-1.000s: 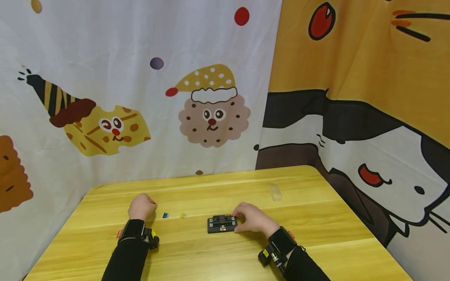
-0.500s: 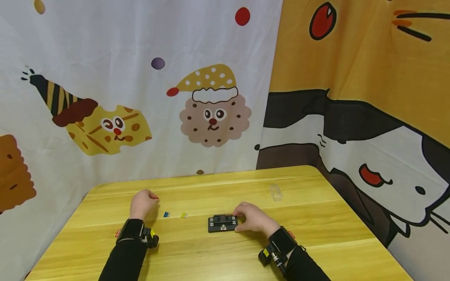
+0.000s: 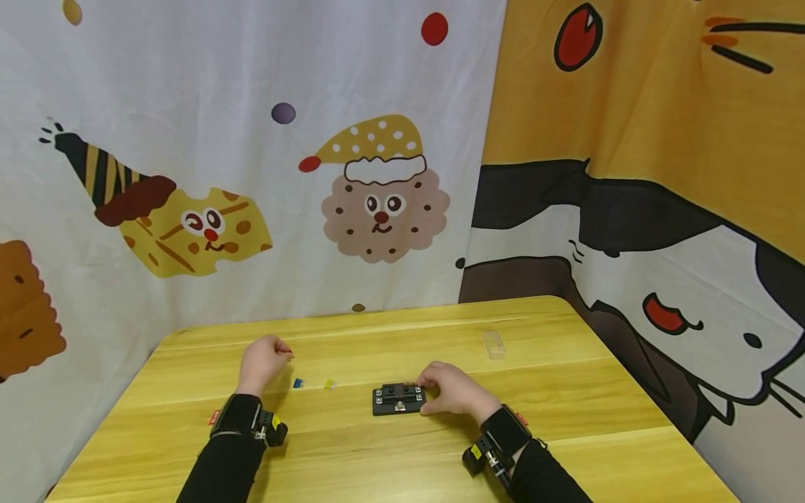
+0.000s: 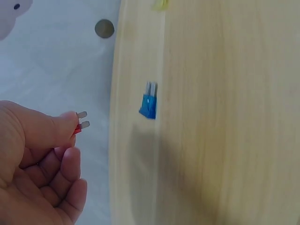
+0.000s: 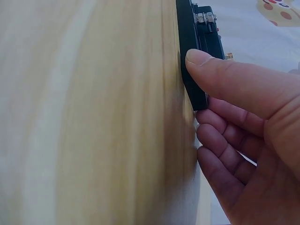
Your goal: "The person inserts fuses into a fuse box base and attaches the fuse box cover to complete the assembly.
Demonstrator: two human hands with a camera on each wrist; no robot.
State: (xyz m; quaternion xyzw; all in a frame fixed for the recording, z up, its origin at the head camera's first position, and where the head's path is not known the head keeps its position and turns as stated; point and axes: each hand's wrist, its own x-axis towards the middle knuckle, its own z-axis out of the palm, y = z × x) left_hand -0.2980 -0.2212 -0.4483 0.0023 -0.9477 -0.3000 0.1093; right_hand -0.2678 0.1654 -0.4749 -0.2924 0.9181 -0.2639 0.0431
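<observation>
Between thumb and fingertips my left hand pinches a small red blade fuse, its two metal prongs sticking out. It is held above the table's left part. A blue fuse lies on the table just right of that hand, with a yellow fuse farther right. My right hand grips the right end of a black block with metal terminals, thumb on the near side. The block rests flat on the table.
A small clear plastic box stands on the wooden table toward the back right. Behind the table's far edge hangs a curtain with cartoon prints.
My left hand has moved slightly away from me and to the right, lifting the red fuse off toward the far side. My right hand keeps its grip on the black block.
</observation>
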